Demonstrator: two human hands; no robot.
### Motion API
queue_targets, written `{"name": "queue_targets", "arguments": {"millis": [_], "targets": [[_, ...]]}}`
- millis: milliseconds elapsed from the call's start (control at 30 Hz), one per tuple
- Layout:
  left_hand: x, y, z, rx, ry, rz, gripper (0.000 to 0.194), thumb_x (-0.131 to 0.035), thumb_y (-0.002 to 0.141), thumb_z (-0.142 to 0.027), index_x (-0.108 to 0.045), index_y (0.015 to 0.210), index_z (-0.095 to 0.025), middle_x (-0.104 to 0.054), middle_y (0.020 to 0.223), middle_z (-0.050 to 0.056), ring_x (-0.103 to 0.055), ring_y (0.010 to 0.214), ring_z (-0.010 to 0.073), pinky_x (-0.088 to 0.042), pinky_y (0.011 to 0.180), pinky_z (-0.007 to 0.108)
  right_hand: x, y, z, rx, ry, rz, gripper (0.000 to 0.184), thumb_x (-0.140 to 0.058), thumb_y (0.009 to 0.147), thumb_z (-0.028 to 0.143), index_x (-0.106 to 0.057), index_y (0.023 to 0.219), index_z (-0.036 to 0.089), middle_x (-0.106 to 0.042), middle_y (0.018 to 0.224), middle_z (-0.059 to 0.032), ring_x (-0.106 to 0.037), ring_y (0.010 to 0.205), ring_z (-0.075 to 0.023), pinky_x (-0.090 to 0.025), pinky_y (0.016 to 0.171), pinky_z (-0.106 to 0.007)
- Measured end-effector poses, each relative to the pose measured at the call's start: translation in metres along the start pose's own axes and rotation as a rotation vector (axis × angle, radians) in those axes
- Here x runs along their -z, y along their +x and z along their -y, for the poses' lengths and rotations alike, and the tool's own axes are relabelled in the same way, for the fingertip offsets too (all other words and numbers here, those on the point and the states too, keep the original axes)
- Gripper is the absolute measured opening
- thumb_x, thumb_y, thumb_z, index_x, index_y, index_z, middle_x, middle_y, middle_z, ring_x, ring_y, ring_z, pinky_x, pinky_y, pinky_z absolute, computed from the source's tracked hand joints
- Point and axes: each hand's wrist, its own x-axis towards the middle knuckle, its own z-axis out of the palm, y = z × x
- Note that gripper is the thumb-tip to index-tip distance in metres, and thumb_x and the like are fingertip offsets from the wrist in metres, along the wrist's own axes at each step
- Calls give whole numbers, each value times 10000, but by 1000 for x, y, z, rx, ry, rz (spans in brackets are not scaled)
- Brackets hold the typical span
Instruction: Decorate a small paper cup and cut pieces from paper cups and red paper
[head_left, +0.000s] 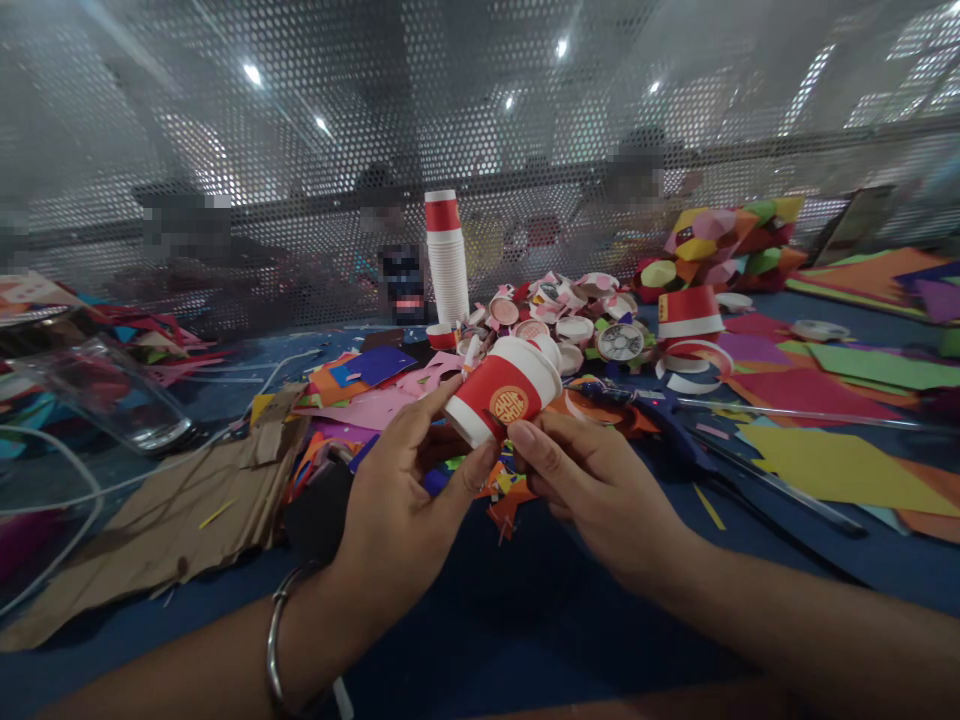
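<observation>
A red and white paper cup (517,375) with a round yellow emblem is held up over the table, tilted with its rim toward the upper right. My left hand (409,490) is closed around its base end from the left, thumb below and fingers behind. On the lower right side of the cup, my right hand (592,480) presses with its thumb tip, its other fingers curled under. Whether those curled fingers hold something small, I cannot make out. Colourful paper scraps (517,488) lie on the table beneath the cup.
Behind the cup are a tall stack of paper cups (448,270) and a pile of cut cup pieces (574,328). A blue glue gun (679,435) lies right, near coloured paper sheets (855,470). Cardboard (187,510) and a glass tumbler (139,395) lie left. A perforated screen (480,120) stands behind.
</observation>
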Motion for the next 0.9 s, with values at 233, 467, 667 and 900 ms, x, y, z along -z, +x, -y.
{"name": "queue_targets", "arguments": {"millis": [233, 467, 667, 900], "targets": [[-1, -2, 2, -51, 29, -13, 544, -801, 855, -321, -625, 1366, -262, -710, 1308, 97, -702, 1171, 292, -569, 1055, 490, 0, -1, 2, 18, -5, -7, 453, -578, 967, 603, -495, 731, 226, -305, 607, 75, -279, 501, -88, -195, 417, -259], [-2, 5, -4, 118, -123, -14, 500, -748, 896, -462, -632, 1316, -217, -780, 1094, 68, -756, 949, 218, -629, 855, 348, 1, 3, 2, 41, -38, -20, 495, -565, 971, 617, -454, 692, 223, -373, 592, 71, -299, 478, -72, -232, 419, -257], [-3, 3, -7, 128, -120, -39, 472, -782, 865, -426, -669, 1266, -203, -790, 1034, 61, -756, 956, 216, -636, 802, 306, 0, 2, 3, 46, -54, -20, 492, -563, 972, 615, -475, 690, 222, -389, 576, 65, -320, 481, -79, -239, 422, -259], [-4, -2, -8, 70, -80, -48, 510, -779, 871, -381, -655, 1339, -222, -755, 1206, 98, -748, 1021, 244, -632, 915, 395, 0, 2, 2, 59, -80, -21, 508, -575, 949, 649, -477, 688, 224, -391, 577, 61, -322, 487, -84, -242, 432, -260]]}}
